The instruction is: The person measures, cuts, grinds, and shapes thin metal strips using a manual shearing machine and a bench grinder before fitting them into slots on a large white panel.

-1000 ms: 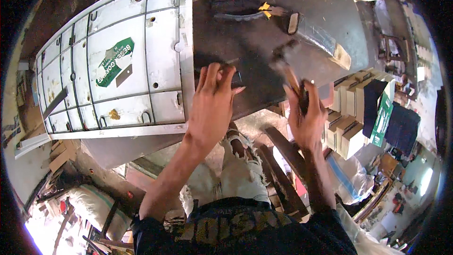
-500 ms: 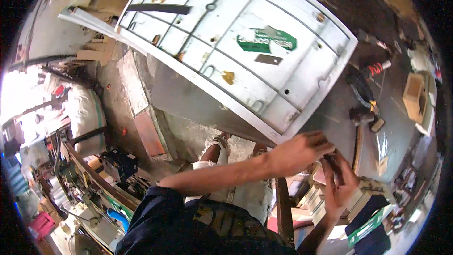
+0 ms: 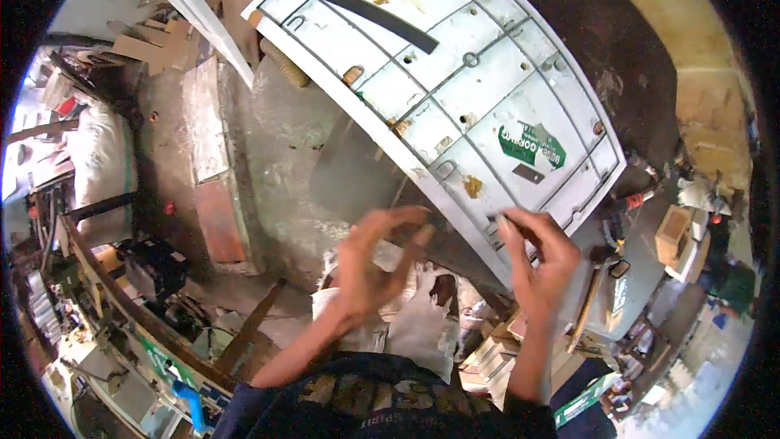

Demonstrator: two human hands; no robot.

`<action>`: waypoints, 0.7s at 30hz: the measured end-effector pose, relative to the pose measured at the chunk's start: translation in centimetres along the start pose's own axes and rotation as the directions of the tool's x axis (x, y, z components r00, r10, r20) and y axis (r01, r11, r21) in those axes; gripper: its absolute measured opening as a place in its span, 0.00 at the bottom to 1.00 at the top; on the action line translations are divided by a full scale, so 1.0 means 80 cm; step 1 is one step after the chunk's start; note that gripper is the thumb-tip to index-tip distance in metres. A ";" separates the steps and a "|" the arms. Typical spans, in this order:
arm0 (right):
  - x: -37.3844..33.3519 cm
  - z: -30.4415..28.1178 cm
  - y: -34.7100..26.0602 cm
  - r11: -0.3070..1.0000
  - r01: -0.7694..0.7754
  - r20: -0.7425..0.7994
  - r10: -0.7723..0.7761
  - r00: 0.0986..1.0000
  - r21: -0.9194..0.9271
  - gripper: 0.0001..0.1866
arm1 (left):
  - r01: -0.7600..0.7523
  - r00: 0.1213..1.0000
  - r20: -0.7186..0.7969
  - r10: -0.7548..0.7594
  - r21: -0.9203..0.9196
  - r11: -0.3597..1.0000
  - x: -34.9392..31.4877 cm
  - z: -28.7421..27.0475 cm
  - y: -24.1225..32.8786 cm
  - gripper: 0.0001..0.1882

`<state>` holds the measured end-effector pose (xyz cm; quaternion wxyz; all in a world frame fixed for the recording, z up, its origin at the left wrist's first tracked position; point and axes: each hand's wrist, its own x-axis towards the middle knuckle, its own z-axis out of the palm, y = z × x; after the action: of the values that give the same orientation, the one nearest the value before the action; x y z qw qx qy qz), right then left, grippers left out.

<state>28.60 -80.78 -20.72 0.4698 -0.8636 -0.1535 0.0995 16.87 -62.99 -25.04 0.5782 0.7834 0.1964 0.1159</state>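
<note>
My left hand [image 3: 375,264] is raised in front of my lap, slightly blurred. Its thumb and fingers are curved and apart, with nothing between them. My right hand [image 3: 543,258] is over the near edge of a large white ribbed panel [image 3: 390,89], thumb and fingertips pinched together. Something small and dark shows at those fingertips, too small to name. On the panel lie a long black strip [image 3: 366,10] and a small dark flat plate with a hole [image 3: 528,173]. A torn green sticker [image 3: 532,146] is stuck near its right end.
A long white bar [image 3: 195,20] slants at the upper left. On the right, a tool with a wooden handle [image 3: 587,301] and an open wooden box [image 3: 673,232] lie on a grey surface. A white sack [image 3: 101,167] and a black case [image 3: 153,264] are at the left.
My hands, together before at the panel's near corner, are now apart. The left hand has moved left and opened. The view has turned, so the panel appears further right.
</note>
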 end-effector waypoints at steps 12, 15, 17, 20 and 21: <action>-0.074 -0.037 0.112 0.915 -0.401 -0.552 0.311 0.774 -0.046 0.14 | 0.234 0.959 -0.079 -0.272 -0.322 0.917 0.383 -0.339 -0.218 0.30; -0.040 -0.025 0.088 0.921 -0.385 -0.391 0.373 0.841 0.051 0.15 | 0.142 0.975 -0.132 -0.178 -0.245 0.959 0.330 -0.420 -0.268 0.23; -0.030 -0.040 0.106 0.893 -0.430 -0.430 0.340 0.836 -0.130 0.15 | 0.160 0.940 -0.281 -0.192 -0.132 0.978 0.292 -0.363 -0.254 0.24; 0.040 -0.077 0.120 0.942 -0.231 -0.424 0.111 0.899 -0.242 0.12 | 0.249 0.887 -0.372 -0.274 -0.115 0.962 0.184 -0.292 -0.210 0.25; 0.069 -0.092 0.124 0.952 -0.177 -0.400 0.065 0.914 -0.249 0.11 | 0.300 0.873 -0.361 -0.327 -0.130 0.945 0.144 -0.263 -0.195 0.25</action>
<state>37.80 -89.60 -25.27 0.3566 -0.9317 -0.0158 -0.0667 15.90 -35.81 -33.98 0.5675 0.6834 0.4241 0.1763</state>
